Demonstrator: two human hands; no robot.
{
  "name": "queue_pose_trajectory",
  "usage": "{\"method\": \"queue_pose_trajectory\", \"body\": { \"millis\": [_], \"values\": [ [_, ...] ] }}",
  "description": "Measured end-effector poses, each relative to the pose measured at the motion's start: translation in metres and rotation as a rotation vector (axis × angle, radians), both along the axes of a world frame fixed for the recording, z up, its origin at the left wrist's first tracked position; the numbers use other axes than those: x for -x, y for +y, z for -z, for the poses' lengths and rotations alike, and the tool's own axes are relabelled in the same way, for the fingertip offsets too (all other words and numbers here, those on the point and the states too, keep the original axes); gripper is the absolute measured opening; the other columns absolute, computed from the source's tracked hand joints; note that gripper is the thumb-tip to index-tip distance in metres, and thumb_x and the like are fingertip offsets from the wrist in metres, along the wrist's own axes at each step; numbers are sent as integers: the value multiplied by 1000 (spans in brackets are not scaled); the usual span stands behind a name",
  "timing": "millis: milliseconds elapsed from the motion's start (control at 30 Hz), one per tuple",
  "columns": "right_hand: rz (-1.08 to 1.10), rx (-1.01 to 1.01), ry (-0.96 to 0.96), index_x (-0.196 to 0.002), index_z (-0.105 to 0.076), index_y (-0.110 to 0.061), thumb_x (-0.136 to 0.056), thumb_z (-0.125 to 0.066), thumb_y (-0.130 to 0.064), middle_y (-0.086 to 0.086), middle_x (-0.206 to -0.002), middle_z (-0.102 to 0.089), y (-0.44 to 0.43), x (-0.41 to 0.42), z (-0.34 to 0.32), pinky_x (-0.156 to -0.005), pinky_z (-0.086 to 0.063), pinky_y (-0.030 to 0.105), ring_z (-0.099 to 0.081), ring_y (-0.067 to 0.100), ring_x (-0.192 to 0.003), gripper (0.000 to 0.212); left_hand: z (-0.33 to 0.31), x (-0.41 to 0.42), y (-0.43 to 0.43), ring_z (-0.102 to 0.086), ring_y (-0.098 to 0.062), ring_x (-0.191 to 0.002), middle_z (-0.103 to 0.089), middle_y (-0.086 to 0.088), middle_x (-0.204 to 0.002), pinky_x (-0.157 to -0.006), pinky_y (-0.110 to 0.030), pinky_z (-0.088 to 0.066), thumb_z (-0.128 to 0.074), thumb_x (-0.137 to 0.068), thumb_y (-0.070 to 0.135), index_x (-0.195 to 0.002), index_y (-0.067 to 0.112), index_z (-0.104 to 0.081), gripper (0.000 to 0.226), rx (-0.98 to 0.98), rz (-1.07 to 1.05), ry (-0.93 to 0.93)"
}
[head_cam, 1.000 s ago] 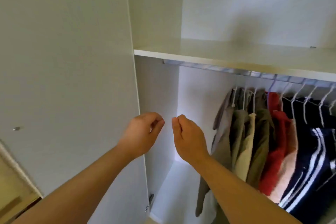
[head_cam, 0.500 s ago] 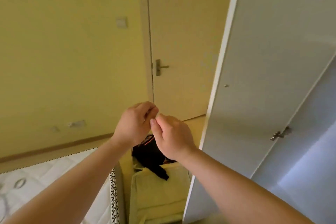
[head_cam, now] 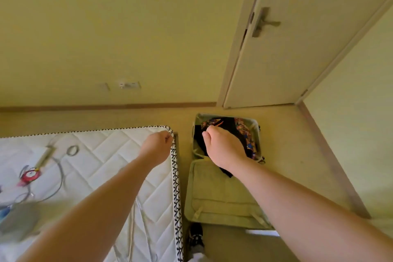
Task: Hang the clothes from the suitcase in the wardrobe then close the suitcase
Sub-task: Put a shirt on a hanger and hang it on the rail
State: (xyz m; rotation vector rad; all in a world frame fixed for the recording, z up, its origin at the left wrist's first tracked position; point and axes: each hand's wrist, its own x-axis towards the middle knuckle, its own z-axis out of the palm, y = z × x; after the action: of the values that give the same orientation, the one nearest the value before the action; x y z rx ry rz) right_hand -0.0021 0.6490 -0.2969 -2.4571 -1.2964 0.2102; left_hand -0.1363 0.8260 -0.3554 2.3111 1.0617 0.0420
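- Swung down from the door to the floor since half a second back; hands, then touching in front of the chest, now parted.
- Nearest: dark shoe (head_cam: pixel 195 235) by the near edge of the open green suitcase (head_cam: pixel 214 198), its lined half lying closest.
- Left hand (head_cam: pixel 158 147) over the corner of the mattress (head_cam: pixel 102 151), fingers curled in, nothing seen in it.
- Right hand (head_cam: pixel 225 147) out over the far half of the case, fingers bent down toward the clothes (head_cam: pixel 242 130); gripping or only hovering, cannot tell.
- Clothes: dark fabric and a multicoloured print, crumpled in the far half, directly under the right hand, well right of the left.
- Probably light, limp, apt to trail and snag on the rim; best pinched at collar or shoulders, not mid-cloth.
- Beyond: skirting, yellow wall, closed door (head_cam: pixel 297 53).
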Motion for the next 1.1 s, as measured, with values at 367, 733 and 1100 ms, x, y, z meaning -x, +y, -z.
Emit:
{"method": "queue_pose_trajectory", "body": {
  "millis": [367,733,1100],
  "values": [
    [-383,503,234,-115,-53,-14,-83,-43,4,6,-115,-60,123,87,208,-81,-54,44,-60,32,-102,39,241,133,29,-64,-27,-99,-63,-7,-110,-77,-32,-51,-51,-92,16,-113,10,-63,25,301,-255,591],
    [-476,843,378,-112,-52,-13,-85,-46,-1,10,-113,-58,101,156,367,-76,-45,37,-61,33,-103,30,384,187,-26,-60,-24,-90,-63,-5,-104,-70,-33,-46,-46,-99,39,-115,15,-55,30,573,-556,515],
    [-303,834,501,-117,-49,-16,-95,-41,-6,8,-108,-61,103,121,376,-77,-56,40,-62,29,-95,26,325,122,-47,-55,-18,-63,-60,5,-73,-55,-34,-44,-33,-106,31,-96,27,-48,18,196,-892,231]
  ]
}}
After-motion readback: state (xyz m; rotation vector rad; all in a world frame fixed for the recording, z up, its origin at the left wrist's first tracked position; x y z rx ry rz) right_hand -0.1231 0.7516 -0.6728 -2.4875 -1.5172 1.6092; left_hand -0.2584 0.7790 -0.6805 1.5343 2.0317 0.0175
